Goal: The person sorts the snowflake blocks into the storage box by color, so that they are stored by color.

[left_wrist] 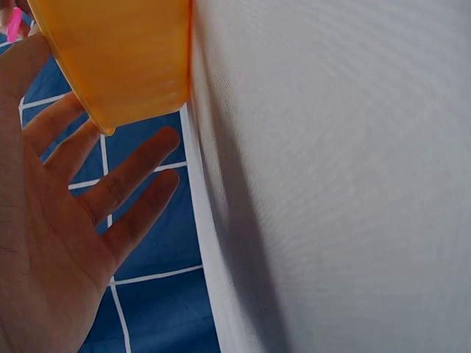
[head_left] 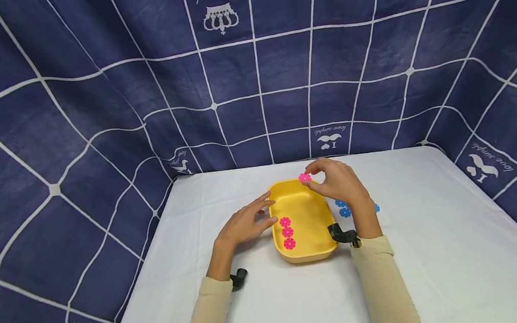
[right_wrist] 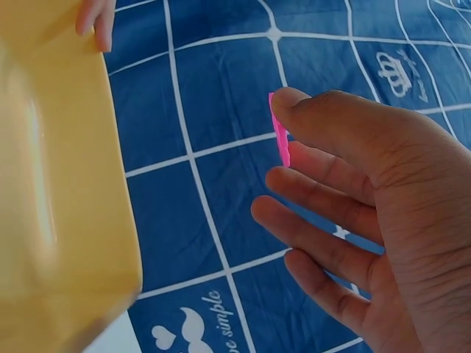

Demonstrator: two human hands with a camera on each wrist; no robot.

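Observation:
Between thumb and fingertips, my right hand (head_left: 339, 179) pinches a pink snowflake disc (head_left: 304, 178) above the far rim of a yellow plastic tub (head_left: 302, 214). The right wrist view shows that disc (right_wrist: 280, 131) edge-on under the thumb, the other fingers spread behind it. Beside the tub's left wall, my left hand (head_left: 244, 220) has its fingers spread, fingertips right at the rim. In the left wrist view the left hand (left_wrist: 62, 213) lies along the tub's outer side (left_wrist: 121, 59). Three pink discs (head_left: 288, 232) lie in a column inside the tub, toward its near left.
Several blue snowflake discs (head_left: 345, 212) lie on the white tabletop (head_left: 450, 247) right of the tub, partly hidden by the right forearm. A navy curtain with white grid lines (head_left: 278, 67) hangs behind and at both sides of the table.

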